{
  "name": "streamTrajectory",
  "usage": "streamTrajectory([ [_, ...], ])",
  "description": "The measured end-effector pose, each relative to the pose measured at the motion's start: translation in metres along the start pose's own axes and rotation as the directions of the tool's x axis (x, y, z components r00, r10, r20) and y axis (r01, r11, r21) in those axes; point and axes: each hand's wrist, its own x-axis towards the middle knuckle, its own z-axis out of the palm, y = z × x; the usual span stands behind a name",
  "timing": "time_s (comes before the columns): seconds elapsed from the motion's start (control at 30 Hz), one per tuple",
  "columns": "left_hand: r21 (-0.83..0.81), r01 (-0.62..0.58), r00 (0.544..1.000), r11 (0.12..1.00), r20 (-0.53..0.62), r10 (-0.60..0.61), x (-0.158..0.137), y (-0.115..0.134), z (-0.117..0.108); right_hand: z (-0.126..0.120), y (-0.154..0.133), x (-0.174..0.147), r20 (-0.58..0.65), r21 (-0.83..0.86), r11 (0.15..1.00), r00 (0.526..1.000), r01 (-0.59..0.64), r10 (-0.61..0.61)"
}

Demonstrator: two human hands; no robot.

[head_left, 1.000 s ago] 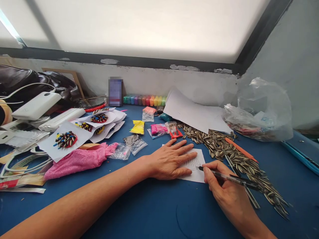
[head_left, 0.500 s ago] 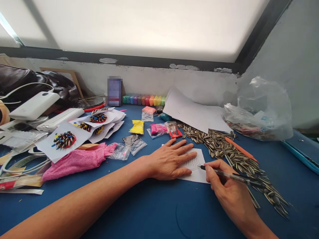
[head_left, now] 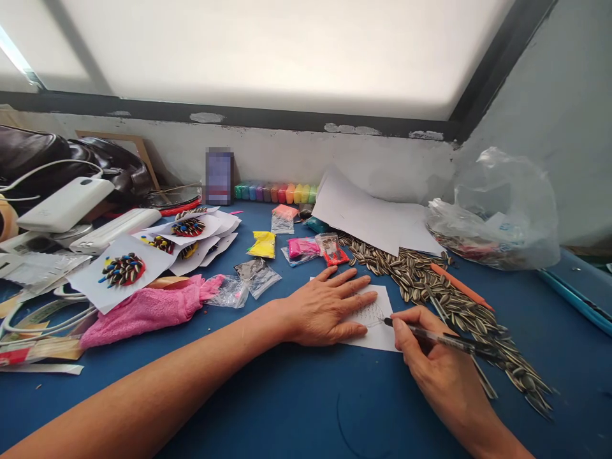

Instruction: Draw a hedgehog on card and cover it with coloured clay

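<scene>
A small white sheet of paper point(head_left: 377, 341) lies on the blue table, with a rounded pen drawing filled with small marks on it. My left hand point(head_left: 329, 306) rests flat on this paper, fingers spread, covering its left part. In my right hand point(head_left: 430, 354) is a black pen point(head_left: 447, 339), pinched near its tip, which points at the drawing's right edge. Striped sunflower seeds point(head_left: 421, 280) are heaped just beyond and beside my right hand. An orange stick-like tool point(head_left: 461, 287) and metal tweezers point(head_left: 437, 303) lie on the seeds.
Small packets of clay, one yellow point(head_left: 262, 244) and one pink point(head_left: 303, 247), lie behind my left hand. At left are paper cards with seed hedgehogs point(head_left: 122, 271), a pink cloth point(head_left: 143, 312) and a white power bank point(head_left: 67, 204). Larger paper sheets point(head_left: 373, 213) and a plastic bag point(head_left: 507, 217) stand behind.
Almost nothing differs. Both hands keep their places and the pen tip stays at the drawing's right edge; the whole view has shifted very slightly.
</scene>
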Motion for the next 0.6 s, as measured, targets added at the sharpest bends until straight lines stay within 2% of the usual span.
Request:
streamTrajectory([
  [0.23, -0.012, 0.001, 1.0, 1.0, 0.015, -0.001, 0.0001, 0.0004, -0.0014, -0.0006, -0.0016, -0.0003, 0.016, 0.026, 1.0, 1.0, -0.009, 0.009],
  [0.5, -0.003, -0.013, 0.999, 1.0, -0.036, 0.013, -0.0007, -0.0007, 0.0002, -0.0017, 0.003, -0.0004, -0.064, 0.057, 0.995, 0.994, -0.082, 0.086],
  [0.6, -0.011, 0.002, 0.999, 1.0, -0.054, -0.002, -0.001, -0.0005, -0.0006, -0.0037, -0.0019, -0.0006, -0.066, 0.073, 0.995, 0.995, -0.07, 0.075],
])
